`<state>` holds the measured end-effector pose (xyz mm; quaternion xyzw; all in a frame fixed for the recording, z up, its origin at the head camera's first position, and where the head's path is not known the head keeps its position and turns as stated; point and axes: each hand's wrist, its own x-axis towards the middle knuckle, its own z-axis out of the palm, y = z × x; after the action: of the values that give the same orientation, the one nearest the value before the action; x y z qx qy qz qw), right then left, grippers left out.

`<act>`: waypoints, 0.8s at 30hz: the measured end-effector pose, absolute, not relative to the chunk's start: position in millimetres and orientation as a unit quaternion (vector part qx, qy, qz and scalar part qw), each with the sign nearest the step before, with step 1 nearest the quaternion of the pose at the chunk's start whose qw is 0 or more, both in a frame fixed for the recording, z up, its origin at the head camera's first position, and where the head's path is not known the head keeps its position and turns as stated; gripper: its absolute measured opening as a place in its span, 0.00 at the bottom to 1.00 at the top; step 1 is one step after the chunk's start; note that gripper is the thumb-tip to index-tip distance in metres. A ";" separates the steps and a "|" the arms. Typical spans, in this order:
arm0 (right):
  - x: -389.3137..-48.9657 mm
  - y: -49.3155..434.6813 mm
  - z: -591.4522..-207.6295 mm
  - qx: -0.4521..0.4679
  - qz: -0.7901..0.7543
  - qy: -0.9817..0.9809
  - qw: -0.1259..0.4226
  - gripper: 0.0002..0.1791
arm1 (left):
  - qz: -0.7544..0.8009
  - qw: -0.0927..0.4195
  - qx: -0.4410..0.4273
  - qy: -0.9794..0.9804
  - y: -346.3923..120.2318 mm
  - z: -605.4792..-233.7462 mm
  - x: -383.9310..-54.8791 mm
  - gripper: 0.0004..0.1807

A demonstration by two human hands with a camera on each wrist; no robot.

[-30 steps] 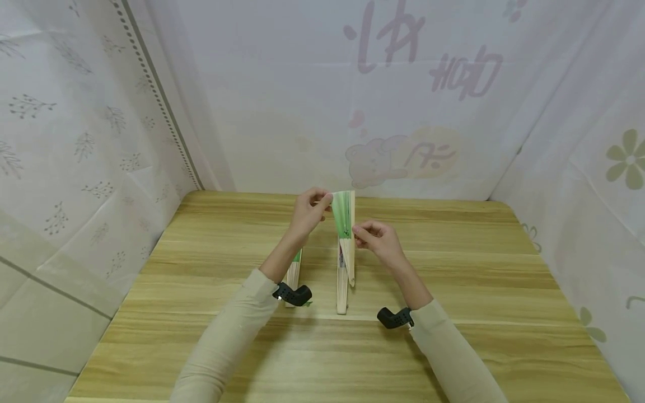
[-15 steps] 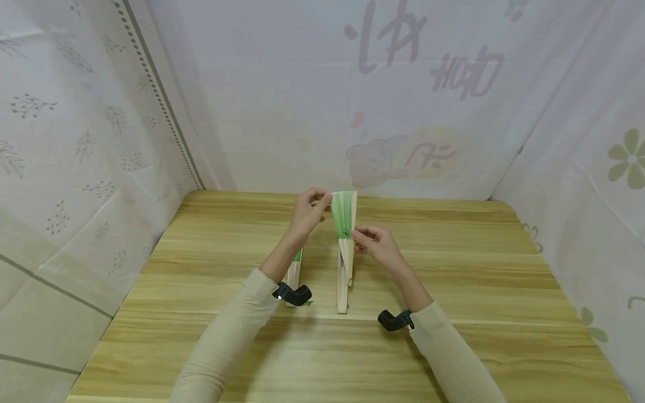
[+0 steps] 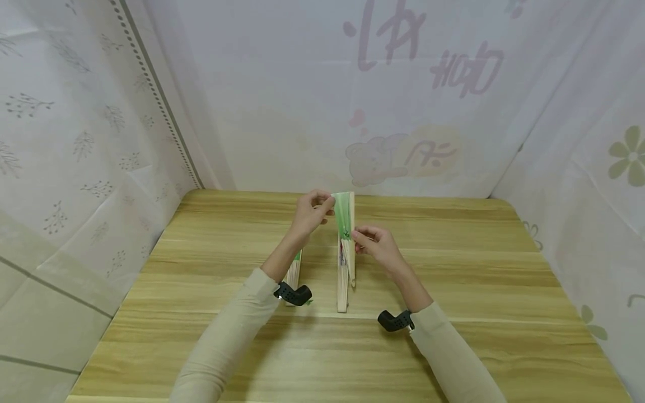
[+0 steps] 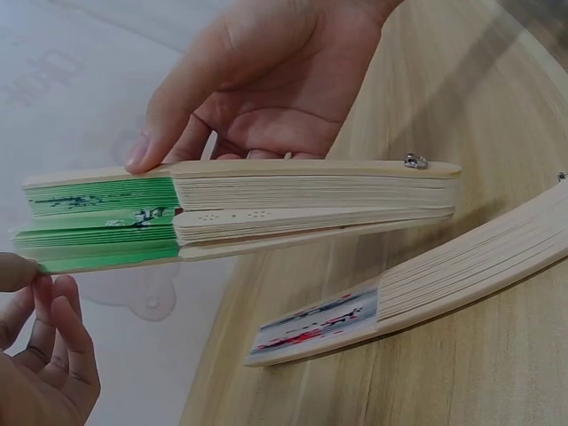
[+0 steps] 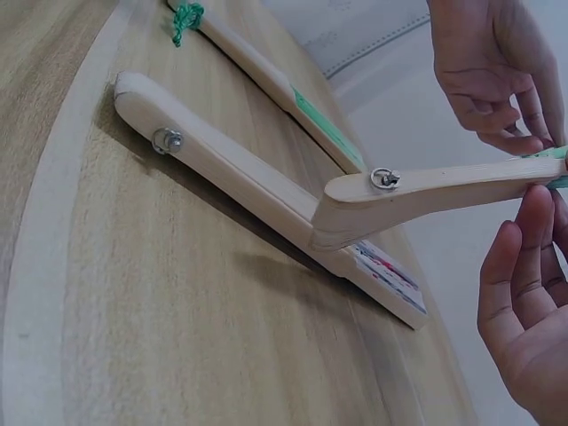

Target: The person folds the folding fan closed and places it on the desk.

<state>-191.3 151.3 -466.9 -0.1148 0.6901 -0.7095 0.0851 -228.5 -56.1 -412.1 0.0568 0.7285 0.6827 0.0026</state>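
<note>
A green-leafed folding fan (image 3: pixel 343 215) is held above the table, partly spread, its pale wooden sticks pointing down toward me. My left hand (image 3: pixel 309 214) pinches the upper left corner of its leaf between thumb and fingers. On the opposite edge, my right hand (image 3: pixel 378 244) pinches the outer stick near where leaf meets sticks. The left wrist view shows the green pleats (image 4: pixel 106 217) parted by a narrow gap, and a metal rivet (image 4: pixel 414 161) at the stick end. Beneath lies a second folding fan (image 4: pixel 479 257), folded up, with a red-and-grey printed leaf.
A third folded fan (image 3: pixel 294 275) with a green leaf lies on the wooden table (image 3: pixel 453 347), partly hidden under my left forearm. Its green tassel (image 5: pixel 187 19) shows in the right wrist view. Printed curtains (image 3: pixel 282 112) stand behind and at both sides.
The held fan's lower end swung slightly left, then back right. Its leaf looked a little wider half a second ago. Both hands keep their pinches and hardly move.
</note>
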 end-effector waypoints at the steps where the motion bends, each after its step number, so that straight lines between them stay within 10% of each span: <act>1: -191.4 151.2 -466.1 -0.115 -0.708 0.691 0.085 0.17 | 0.681 0.007 0.059 0.730 -56.0 -412.2 -228.3 0.10; 24: -195.3 151.2 -460.9 -0.107 -0.714 0.687 0.081 0.18 | 0.650 0.091 0.115 0.745 -52.2 -423.8 -221.9 0.15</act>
<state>-195.3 151.2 -460.9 -0.1073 0.6875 -0.7136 0.0814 -221.9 -52.2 -423.8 0.1153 0.7454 0.6502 0.0911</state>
